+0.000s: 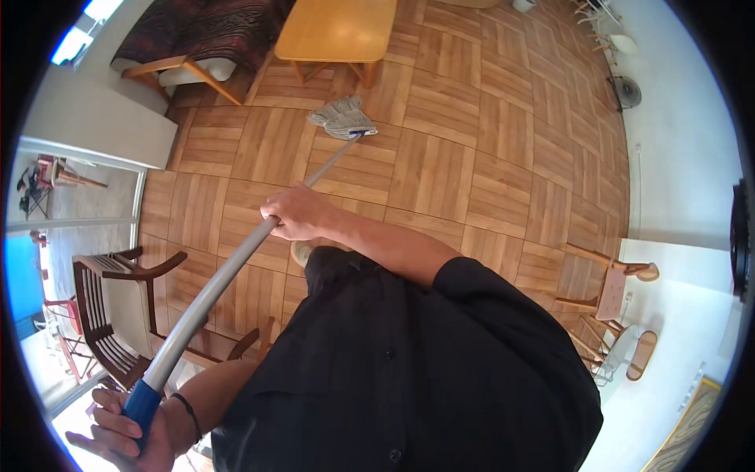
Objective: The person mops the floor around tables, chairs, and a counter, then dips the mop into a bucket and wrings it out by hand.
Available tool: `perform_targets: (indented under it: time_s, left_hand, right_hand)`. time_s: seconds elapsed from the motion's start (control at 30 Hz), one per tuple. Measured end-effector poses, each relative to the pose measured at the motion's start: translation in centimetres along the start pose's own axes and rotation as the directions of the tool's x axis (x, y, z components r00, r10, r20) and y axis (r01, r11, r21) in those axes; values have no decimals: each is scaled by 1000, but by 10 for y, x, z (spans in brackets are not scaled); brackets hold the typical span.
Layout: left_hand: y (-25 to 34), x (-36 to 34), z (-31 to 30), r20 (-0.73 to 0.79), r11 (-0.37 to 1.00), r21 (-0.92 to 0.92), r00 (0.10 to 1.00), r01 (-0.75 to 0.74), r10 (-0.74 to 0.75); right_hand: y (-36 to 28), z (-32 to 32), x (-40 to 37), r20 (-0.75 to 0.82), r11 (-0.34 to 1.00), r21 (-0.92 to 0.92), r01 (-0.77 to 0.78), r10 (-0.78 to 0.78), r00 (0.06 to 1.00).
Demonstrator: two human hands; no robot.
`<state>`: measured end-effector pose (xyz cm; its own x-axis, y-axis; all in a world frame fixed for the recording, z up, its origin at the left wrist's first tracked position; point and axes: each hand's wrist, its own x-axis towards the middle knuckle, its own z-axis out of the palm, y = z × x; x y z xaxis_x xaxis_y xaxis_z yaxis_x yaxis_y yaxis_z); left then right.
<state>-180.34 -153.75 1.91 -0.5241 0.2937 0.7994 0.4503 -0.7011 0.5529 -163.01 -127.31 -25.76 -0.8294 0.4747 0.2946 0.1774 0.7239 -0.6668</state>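
Hands [295, 213] on mop [236, 265], table [340, 31] beyond

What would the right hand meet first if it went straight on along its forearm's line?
Beyond the mop handle that the right hand already grips, probably the white glazing frame across the floor, though depth is unclear.

the wood-patterned floor [436, 177] carries a mop head [340, 118] and a table [338, 30].

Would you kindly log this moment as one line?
left hand: around blue grip; right hand: around pole; mop head: on floor
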Motion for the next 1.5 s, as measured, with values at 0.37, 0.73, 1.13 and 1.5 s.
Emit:
perform_targets:
  time_s: [0.37, 0.73, 1.13, 1.5]
  left_hand:
    - [-26, -51, 137, -215, 981, 154, 973, 116, -81]
    - [-106, 27, 376, -2, 975, -204, 996, 84, -86]
    - [-131, -48, 662, 281, 979, -201, 959, 9, 49]
    - [29, -262, 963, 124, 950, 264, 982, -169, 140]
  right_hand:
    - [107, -116, -84, 48, 985, 50, -164, 161, 986]
    - [233, -291, -72, -1, 997, 71, 29, -29, 1000]
    - [353, -421, -89, 184, 892, 344, 293, -370, 911]
    - [474, -567, -262, 591, 648, 717, 258, -761, 269]
